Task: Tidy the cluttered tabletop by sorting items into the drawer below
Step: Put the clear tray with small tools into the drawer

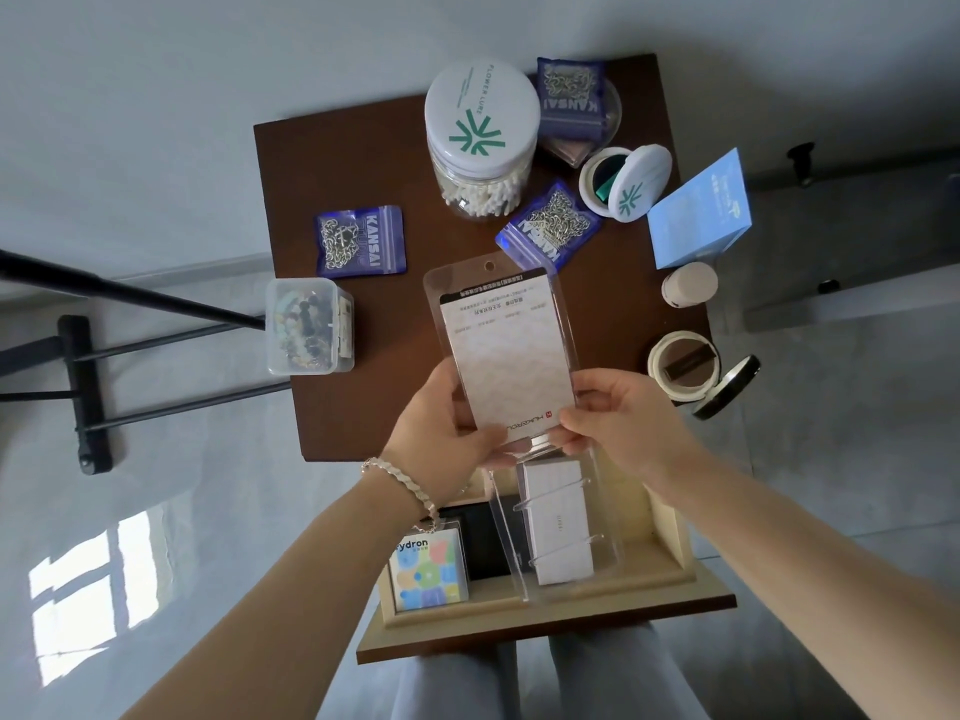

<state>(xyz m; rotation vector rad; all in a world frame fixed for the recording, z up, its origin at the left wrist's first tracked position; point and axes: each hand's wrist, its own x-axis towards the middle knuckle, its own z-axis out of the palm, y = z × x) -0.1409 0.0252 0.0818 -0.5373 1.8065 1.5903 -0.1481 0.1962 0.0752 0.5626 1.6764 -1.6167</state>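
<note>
Two hands hold one clear plastic blister pack (501, 350) above the near edge of the brown tabletop (374, 163): the left hand (441, 433) pinches its lower left corner between thumb and fingers, and the right hand (618, 418) pinches the lower right corner. A white card inside the pack carries small print too fine to read and a logo at its near end. The left wrist wears a silver bracelet (405, 485).

Below the hands the drawer (670, 532) stands open. It holds a clear open case (561, 527) with a white box inside, a dark flat thing beside it, and one colourful packet (428, 571) reading "ydron" — its first letter is hidden by the wrist.

On the tabletop, three purple zip bags marked "KANSAI" hold metal chains: one at the left (361, 241), one in the middle (548, 231), one at the far edge (570, 98). One clear jar (480, 140) with a white lid reading "FLOWER LURE" holds cotton swabs. One small white round case (626, 181) stands open, same green mark on its lid, something green inside. One clear lidded box (309, 327) holds beads. One blue carton (701, 210), one small white bottle (688, 285) and one open round compact (688, 366) line the right edge.
</note>
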